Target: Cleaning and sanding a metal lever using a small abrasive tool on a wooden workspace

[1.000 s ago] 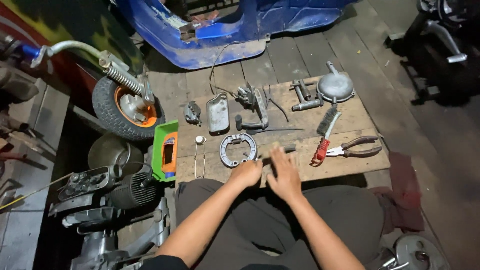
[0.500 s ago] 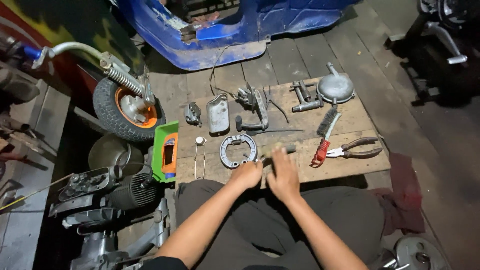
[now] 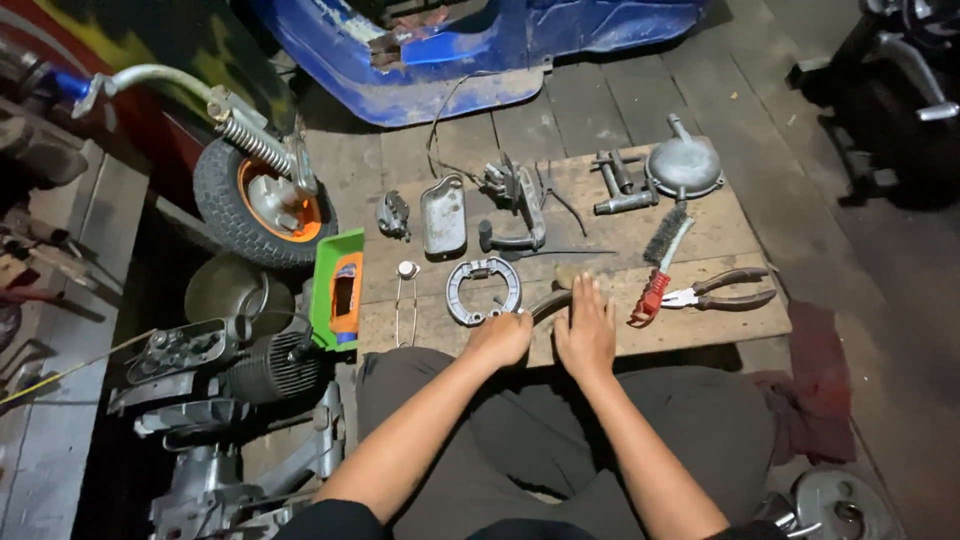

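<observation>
Head view, left hand (image 3: 497,338): curled into a loose fist at the near edge of the wooden board (image 3: 700,325), fingers together, touching the dark curved metal piece (image 3: 548,302).
Right hand (image 3: 587,328): flat on that curved piece, fingers straight and close together.
Nearby: brake shoes (image 3: 483,290) just left of the hands, pliers (image 3: 715,293) and wire brush (image 3: 662,246) off right.

Green carton (image 3: 338,288) (orange label) stands at the board's (image 3: 600,230) left edge.

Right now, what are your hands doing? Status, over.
Left hand closed beside brake shoes. Right hand flat on curved dark part on wooden board. Wire brush, pliers lie right.
</observation>
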